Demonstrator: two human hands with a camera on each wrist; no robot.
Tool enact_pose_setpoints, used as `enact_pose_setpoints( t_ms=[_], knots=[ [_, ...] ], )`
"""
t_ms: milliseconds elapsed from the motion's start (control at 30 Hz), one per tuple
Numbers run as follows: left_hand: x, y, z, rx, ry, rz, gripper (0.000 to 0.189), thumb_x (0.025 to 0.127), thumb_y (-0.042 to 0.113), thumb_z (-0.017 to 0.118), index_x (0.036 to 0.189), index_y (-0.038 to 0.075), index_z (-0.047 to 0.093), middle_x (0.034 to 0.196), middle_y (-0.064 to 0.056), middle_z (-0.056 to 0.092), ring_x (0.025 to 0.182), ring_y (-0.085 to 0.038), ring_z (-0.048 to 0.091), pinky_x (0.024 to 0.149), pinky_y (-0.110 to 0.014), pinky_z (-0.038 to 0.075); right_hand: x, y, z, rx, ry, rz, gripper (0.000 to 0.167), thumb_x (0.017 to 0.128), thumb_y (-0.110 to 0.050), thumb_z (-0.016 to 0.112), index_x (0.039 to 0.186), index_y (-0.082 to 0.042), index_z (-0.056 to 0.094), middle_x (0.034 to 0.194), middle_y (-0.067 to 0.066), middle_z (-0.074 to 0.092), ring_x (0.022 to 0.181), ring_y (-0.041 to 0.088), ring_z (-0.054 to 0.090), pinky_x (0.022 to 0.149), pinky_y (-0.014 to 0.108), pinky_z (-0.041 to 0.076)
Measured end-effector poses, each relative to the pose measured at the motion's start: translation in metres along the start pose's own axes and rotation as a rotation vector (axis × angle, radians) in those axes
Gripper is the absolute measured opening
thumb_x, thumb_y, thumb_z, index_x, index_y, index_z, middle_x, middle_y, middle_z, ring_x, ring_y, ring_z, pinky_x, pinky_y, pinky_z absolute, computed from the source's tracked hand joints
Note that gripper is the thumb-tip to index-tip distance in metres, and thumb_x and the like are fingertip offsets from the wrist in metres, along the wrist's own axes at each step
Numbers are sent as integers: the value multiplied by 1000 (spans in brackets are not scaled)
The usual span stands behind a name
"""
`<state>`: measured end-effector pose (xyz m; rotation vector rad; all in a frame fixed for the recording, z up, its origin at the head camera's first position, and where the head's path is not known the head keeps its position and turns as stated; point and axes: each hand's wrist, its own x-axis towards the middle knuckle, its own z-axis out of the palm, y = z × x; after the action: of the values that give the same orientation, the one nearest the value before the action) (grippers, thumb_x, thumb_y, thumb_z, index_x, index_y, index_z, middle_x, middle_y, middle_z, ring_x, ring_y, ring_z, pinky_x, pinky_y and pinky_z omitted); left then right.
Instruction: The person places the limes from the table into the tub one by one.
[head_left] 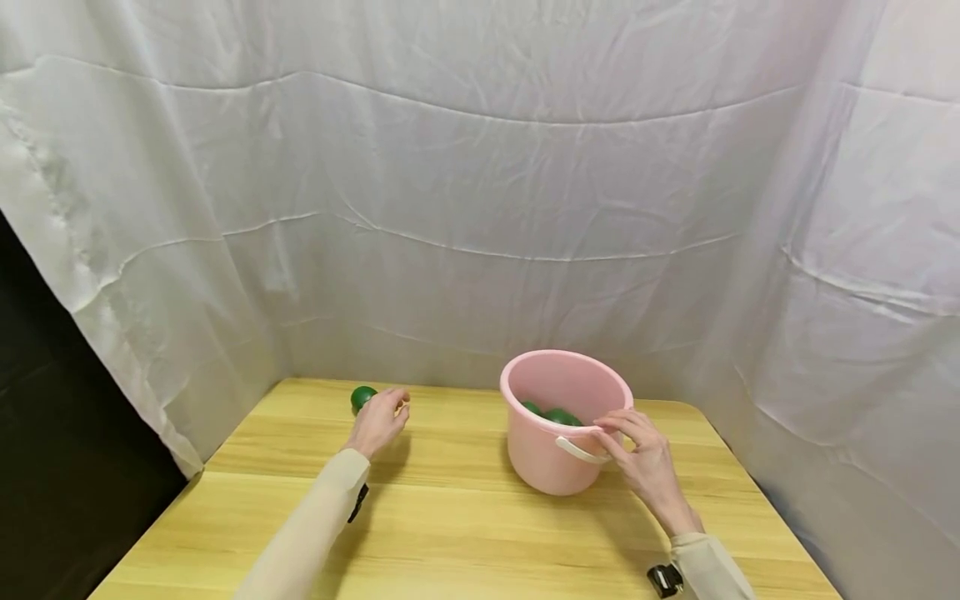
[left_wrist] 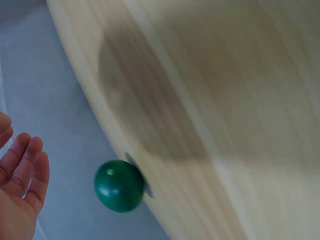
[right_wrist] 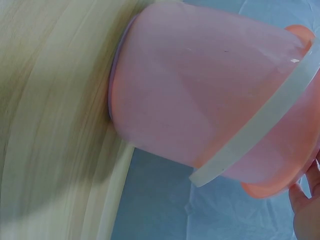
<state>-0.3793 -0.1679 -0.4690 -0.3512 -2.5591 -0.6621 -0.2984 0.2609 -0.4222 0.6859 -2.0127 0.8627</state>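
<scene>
A glossy green ball (head_left: 363,397) with a small pale spot sits on the far left part of the table. Close beside it is my left hand (head_left: 379,422), fingers loosely bent and nothing between them. The left wrist view shows a gap between the ball (left_wrist: 119,186) and that hand (left_wrist: 22,190). To the right stands a pink bucket (head_left: 551,458) with a white handle (head_left: 580,451), upright on the table. Several green balls (head_left: 561,416) lie inside it, partly hidden by the wall. My right hand (head_left: 643,458) grips the bucket's rim at the near right, thumb outside.
The light wooden table (head_left: 442,517) ends at a pale hanging curtain (head_left: 450,192) behind and on both sides. A black area (head_left: 67,450) shows at the far left. In the right wrist view, the bucket handle (right_wrist: 260,120) hangs down across the bucket's side.
</scene>
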Motion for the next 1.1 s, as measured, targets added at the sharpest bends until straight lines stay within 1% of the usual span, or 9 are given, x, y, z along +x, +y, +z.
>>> enact_pose_setpoints(
  t_ms=[133, 233, 333, 400, 600, 733, 867, 967, 1100],
  knots=[
    [1, -14, -1, 31, -49, -16, 16, 91, 10, 65, 106, 3, 68, 105, -15, 69, 90, -29, 67, 74, -43, 56, 0, 0, 0, 0, 13, -9, 25, 70, 4, 83, 91, -5, 76, 94, 6, 71, 97, 17, 59, 99, 6, 34],
    [1, -28, -3, 106, -106, -49, 23, 90, 10, 64, 111, 0, 66, 111, -19, 66, 95, -34, 65, 78, -47, 55, 0, 0, 2, 3, 12, -11, 25, 70, 3, 83, 92, -6, 76, 94, 5, 71, 98, 17, 59, 99, 6, 34],
    [1, -40, -4, 172, -157, -103, 29, 89, 10, 64, 117, -1, 64, 115, -24, 62, 101, -38, 61, 80, -52, 54, 0, 0, 2, 13, 9, -19, 25, 70, 4, 83, 91, -5, 76, 94, 6, 71, 97, 17, 59, 98, 6, 35],
    [1, -47, -4, 198, -173, -144, 33, 89, 10, 65, 120, -1, 62, 117, -27, 59, 104, -41, 58, 81, -55, 53, 0, -1, 2, 15, 6, -22, 25, 70, 4, 83, 92, -5, 76, 94, 5, 71, 97, 17, 59, 98, 6, 35],
    [8, -58, -5, 209, -234, -247, 56, 87, 13, 70, 137, 0, 48, 135, -33, 44, 120, -49, 46, 89, -64, 47, 0, -2, 0, 11, 5, -17, 24, 70, 4, 83, 92, -6, 76, 94, 5, 71, 97, 16, 58, 98, 6, 35],
    [8, -59, -2, 190, -291, -276, 64, 86, 12, 70, 143, 2, 42, 144, -32, 35, 125, -52, 40, 90, -66, 45, -4, -3, 0, 10, 4, -8, 24, 71, 3, 83, 92, -6, 76, 94, 4, 71, 96, 16, 58, 97, 6, 35],
    [10, -51, 1, 168, -350, -290, 76, 85, 11, 70, 151, 4, 33, 156, -30, 20, 134, -56, 30, 92, -68, 43, -7, -1, -3, 0, 14, -14, 25, 70, 4, 83, 92, -5, 76, 93, 4, 71, 96, 17, 58, 97, 5, 35],
    [14, -48, -3, 172, -363, -300, 85, 83, 12, 72, 154, 5, 26, 159, -28, 11, 137, -58, 23, 94, -70, 41, -3, -1, -3, -9, 4, -9, 24, 72, 1, 83, 93, -8, 76, 95, 3, 71, 98, 18, 59, 99, 6, 34],
    [15, -50, -10, 167, -382, -314, 89, 81, 13, 73, 155, 6, 24, 159, -28, 11, 139, -59, 19, 97, -70, 38, 2, -2, 2, 6, -13, -1, 22, 74, -1, 82, 94, -9, 76, 96, 2, 71, 100, 17, 59, 100, 6, 34]
  ],
)
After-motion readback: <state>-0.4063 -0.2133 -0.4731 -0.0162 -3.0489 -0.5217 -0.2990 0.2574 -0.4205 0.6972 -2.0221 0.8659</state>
